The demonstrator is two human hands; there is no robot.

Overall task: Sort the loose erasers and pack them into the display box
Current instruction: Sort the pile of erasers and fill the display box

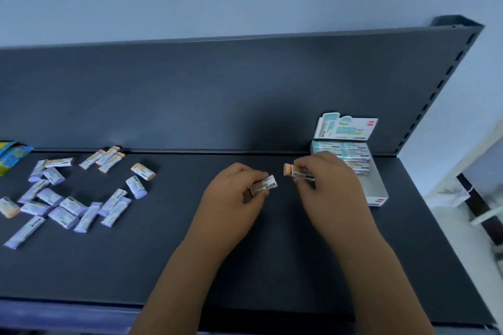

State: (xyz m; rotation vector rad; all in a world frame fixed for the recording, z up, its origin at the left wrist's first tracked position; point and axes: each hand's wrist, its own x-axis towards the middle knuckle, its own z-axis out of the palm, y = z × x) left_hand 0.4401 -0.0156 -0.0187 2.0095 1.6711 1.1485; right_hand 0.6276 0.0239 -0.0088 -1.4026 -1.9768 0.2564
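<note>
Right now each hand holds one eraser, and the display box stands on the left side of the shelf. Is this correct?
No. The head view shows the display box on the right side of the shelf, beyond the right hand. The rest holds: the left hand holds a dark-tipped eraser, the right hand an orange-tipped eraser.

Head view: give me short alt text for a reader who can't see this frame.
Two bare hands each hold a sleeved eraser over a dark shelf: the left hand a dark-ended eraser, the right hand an orange-tipped eraser. A partly filled display box stands just beyond the right hand; loose erasers lie scattered at far left.
</note>
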